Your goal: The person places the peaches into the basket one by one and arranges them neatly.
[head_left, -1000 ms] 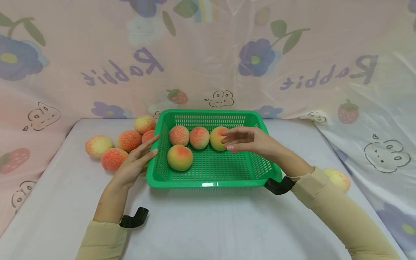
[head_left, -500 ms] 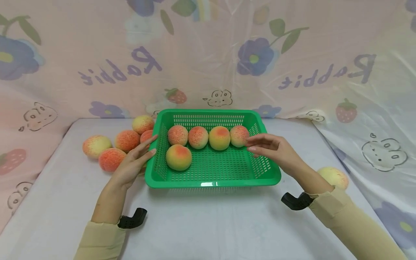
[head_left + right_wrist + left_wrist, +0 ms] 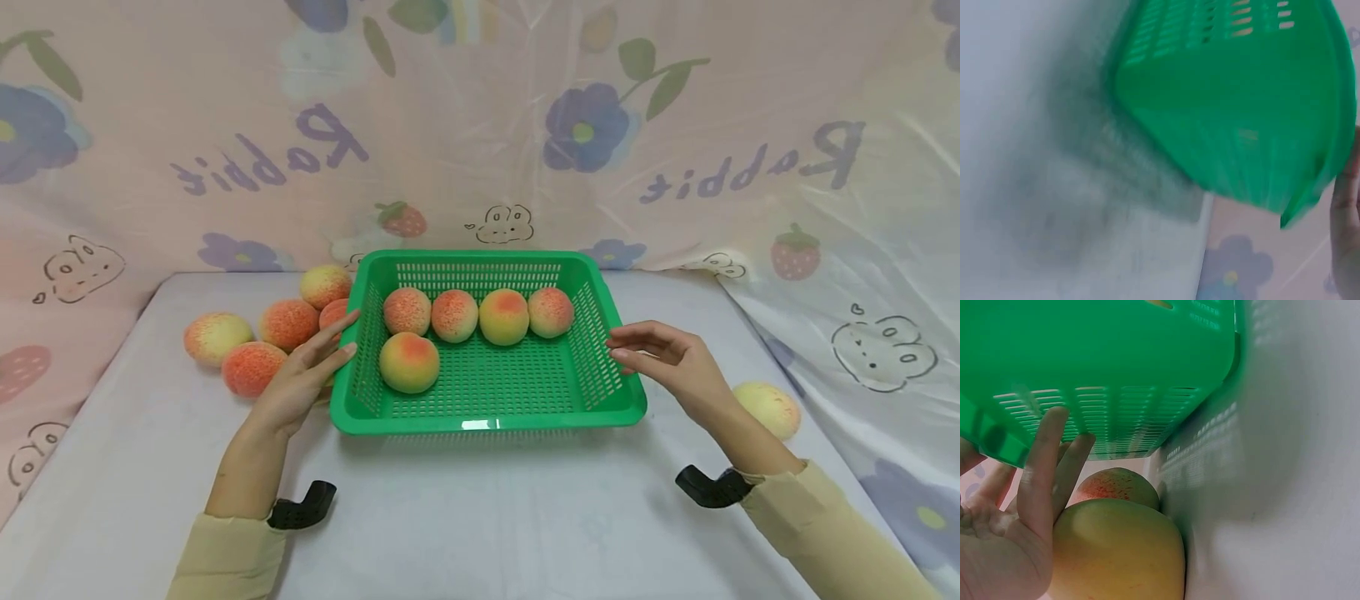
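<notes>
A green perforated plastic basket [image 3: 480,424] stands on the white-covered table, with several peaches inside. Most of them line the back wall, including a pink one [image 3: 551,312] at the right end; a yellow-red peach [image 3: 409,362] sits in front at the left. My left hand [image 3: 298,387] rests at the basket's left side, its extended fingers [image 3: 1041,469] against the slatted wall in the left wrist view. Over the right rim hovers my right hand [image 3: 686,371], fingers loosely bent and holding nothing. Only its edge shows in the right wrist view.
Several loose peaches [image 3: 251,368] cluster left of the basket, partly behind my left hand. One pale yellow peach [image 3: 767,410] lies to the right, beside my right forearm. A printed cloth [image 3: 450,125] hangs behind the table.
My right hand has withdrawn rightward from inside the basket to its right rim, revealing the pink peach at the back row's right end. My left hand has stayed at the left side.
</notes>
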{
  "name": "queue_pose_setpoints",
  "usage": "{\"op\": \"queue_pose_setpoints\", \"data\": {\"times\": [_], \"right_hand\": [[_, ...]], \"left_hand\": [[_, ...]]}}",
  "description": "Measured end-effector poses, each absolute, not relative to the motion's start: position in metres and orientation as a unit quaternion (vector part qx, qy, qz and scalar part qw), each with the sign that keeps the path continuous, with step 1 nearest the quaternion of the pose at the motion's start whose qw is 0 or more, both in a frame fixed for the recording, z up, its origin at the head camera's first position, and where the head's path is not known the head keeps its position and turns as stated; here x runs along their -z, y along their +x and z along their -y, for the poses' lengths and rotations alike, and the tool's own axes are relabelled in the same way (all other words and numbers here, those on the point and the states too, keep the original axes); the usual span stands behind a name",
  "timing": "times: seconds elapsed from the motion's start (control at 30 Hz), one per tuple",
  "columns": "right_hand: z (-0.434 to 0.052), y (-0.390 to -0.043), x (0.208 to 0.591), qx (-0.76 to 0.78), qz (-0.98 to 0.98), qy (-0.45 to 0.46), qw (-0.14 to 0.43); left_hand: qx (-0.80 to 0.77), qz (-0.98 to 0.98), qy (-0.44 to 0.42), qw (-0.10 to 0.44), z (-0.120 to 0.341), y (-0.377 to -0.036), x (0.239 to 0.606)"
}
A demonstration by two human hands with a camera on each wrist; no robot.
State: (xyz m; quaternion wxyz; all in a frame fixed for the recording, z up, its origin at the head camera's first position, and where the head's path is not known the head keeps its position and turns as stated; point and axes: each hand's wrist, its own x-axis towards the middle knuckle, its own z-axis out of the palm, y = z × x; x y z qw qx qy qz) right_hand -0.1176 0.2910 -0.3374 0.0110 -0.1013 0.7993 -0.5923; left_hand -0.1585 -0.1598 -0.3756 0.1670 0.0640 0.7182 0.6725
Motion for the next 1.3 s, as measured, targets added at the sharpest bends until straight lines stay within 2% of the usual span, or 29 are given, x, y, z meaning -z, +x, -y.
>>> {"op": "queue_pose_setpoints", "data": {"times": [0.27,0.67,0.97,1.1,1.3], "right_hand": [[-0.317,-0.105,0.346,0.619,-0.776,-0.107,-0.053],[-0.354,-0.088,0.352,0.649,-0.757,-0.030,-0.065],[-0.377,-0.083,0.361,0.647,-0.753,-0.015,-0.122],[-0.386,-0.080,0.366,0.628,-0.764,0.023,-0.145],[-0.404,-0.079,0.375,0.486,-0.845,0.132,-0.179]], "left_hand": [[-0.673,-0.716,0.064,0.170,0.160,-0.159,0.376],[-0.669,-0.720,0.062,0.172,0.158,-0.159,0.375],[-0.669,-0.721,0.064,0.169,0.158,-0.159,0.375],[-0.672,-0.718,0.066,0.169,0.158,-0.159,0.375],[-0.671,-0.720,0.068,0.165,0.160,-0.159,0.376]]}}
